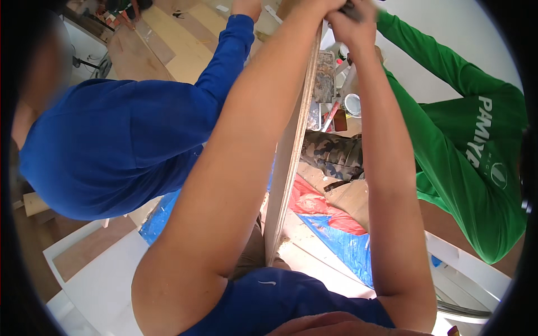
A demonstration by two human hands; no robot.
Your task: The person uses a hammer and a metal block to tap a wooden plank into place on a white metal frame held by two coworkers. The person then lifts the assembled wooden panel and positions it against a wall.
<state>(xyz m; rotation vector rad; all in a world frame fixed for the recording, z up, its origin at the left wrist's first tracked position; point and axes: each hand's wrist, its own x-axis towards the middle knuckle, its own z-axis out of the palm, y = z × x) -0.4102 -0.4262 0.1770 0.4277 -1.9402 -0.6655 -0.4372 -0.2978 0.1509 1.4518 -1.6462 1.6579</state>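
between blue-clad person (140,126) and green-clad person (468,143), long board (284,173), pale layered edge (303,115), left hand (332,4) beside right hand (355,28), grips unclear

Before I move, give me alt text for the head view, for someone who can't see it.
The wearer's left hand and right hand are close together near the far end of a long board, by a dark object too unclear to identify. A person in blue is at left, a person in green at right.

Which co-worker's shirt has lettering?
The green shirt, at right: white lettering shows on it, while the co-worker's blue shirt at left shows none.
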